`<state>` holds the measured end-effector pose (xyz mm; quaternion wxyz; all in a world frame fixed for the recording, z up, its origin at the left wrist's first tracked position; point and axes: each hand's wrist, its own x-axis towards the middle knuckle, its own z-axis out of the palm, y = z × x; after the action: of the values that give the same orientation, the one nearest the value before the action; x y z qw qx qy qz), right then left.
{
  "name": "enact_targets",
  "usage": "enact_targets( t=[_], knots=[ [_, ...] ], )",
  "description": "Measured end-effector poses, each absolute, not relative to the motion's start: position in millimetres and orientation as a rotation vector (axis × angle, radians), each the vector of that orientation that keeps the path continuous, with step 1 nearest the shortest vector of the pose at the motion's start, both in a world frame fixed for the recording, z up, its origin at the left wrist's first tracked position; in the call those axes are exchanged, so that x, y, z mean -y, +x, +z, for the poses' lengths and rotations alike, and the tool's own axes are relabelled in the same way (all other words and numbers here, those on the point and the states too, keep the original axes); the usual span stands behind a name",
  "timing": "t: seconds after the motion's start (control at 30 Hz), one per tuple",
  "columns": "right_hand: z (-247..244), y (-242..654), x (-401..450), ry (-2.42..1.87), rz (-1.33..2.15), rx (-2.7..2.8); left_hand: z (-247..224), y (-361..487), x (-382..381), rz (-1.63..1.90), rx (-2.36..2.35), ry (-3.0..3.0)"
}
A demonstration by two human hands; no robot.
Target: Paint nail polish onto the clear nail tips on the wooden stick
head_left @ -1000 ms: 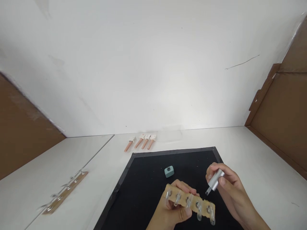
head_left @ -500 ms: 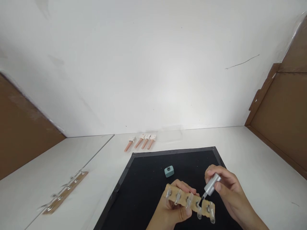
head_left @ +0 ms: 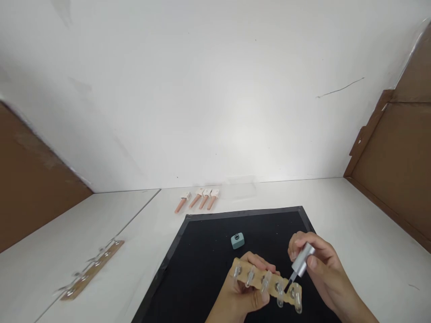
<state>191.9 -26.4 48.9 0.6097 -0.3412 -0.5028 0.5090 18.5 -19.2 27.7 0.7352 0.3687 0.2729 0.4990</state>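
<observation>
My left hand [head_left: 247, 294] is closed round a wooden nail-tip stand [head_left: 257, 273], a pale strip with several clear nail tips [head_left: 265, 281] fixed along it. In my right hand [head_left: 321, 264], thumb and fingers pinch the silver cap of a nail polish brush [head_left: 303, 260]. Its dark bristles point down to the left, at the strip between the two rightmost tips; whether they touch it I cannot tell. A teal polish bottle [head_left: 237, 241] stands uncapped on the black mat, beyond my left hand.
The black mat [head_left: 208, 255] has a grey border and lies on the white table. Several bottles with white bodies and pinkish caps [head_left: 204, 199] lie at the back. Another strip with clear tips [head_left: 92, 271] rests at left. Brown panels [head_left: 397, 161] flank the table.
My right hand has shifted slightly right with the brush, and the bristles have moved from the second tip from the right toward the rightmost one. My left hand and the strip stay put.
</observation>
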Motion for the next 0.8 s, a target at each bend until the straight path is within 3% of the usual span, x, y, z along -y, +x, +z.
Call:
enact_targets(
  t=[0.8],
  knots=[
    [46.0,190.4,27.2,-0.860,1.145,1.034,37.0,23.0,23.9,1.139,-0.571,0.709]
  ],
)
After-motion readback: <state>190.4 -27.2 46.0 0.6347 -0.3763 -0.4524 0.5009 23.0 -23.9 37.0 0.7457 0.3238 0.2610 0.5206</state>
